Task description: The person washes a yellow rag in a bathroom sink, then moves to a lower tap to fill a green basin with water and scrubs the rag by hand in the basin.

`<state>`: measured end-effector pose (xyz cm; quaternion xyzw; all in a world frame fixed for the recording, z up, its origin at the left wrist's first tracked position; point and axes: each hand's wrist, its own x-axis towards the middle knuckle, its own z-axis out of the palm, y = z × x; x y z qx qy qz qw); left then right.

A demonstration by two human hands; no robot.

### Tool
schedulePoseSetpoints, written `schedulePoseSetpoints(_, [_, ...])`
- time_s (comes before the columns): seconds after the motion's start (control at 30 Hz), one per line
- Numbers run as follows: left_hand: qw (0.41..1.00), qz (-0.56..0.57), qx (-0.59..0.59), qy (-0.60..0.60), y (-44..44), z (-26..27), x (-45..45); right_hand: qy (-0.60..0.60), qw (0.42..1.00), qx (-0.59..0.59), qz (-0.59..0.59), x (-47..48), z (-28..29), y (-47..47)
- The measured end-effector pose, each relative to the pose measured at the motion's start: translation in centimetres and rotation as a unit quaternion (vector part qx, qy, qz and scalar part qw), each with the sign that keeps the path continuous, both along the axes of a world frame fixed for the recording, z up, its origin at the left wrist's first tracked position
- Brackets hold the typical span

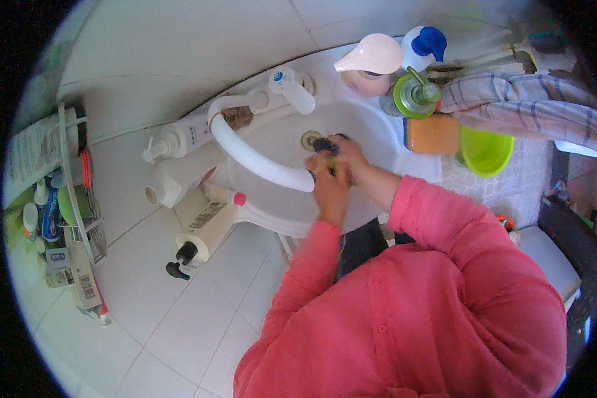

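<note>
Both my hands are together over a white oval washbasin (273, 209), just in front of its round drain (311, 141). My left hand (331, 191) is beside the open end of a thick white curved spout (263, 159). My right hand (350, 154) touches it from the right. Between the fingers is a small dark object (327, 146), with a yellowish patch below it; blur hides what it is. The white tap handle (298, 92) stands behind, at the basin's back edge. Whether water runs from the spout cannot be told.
Pump bottles, one with a green collar (417, 97), crowd the basin's back right corner beside an orange box (434, 135), a lime-green bowl (487, 150) and a checked towel (522, 104). Several white bottles (209, 224) line the left side. A wire rack (74, 189) hangs far left.
</note>
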<state>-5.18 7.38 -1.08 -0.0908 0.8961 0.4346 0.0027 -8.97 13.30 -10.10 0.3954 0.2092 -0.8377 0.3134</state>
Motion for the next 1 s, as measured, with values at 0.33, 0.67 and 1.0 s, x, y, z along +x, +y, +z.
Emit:
schedulePoseSetpoints(0.33, [0.989, 0.108, 0.024, -0.098, -8.0, -8.4, -3.0, -0.016, 0.989, 0.005, 0.147, 0.3, 3.5, 0.5])
schedulePoseSetpoints(0.67, [0.971, 0.010, 0.206, -0.117, -6.5, -6.2, -0.2, 0.151, 0.930, 0.265, 0.206, -0.6, 0.1, 1.5])
schedulePoseSetpoints(1.0, [0.987, -0.075, -0.098, 0.105, -1.1, -0.5, 0.7, 0.096, 0.992, 0.088, 0.008, 0.8, 4.1, 0.5])
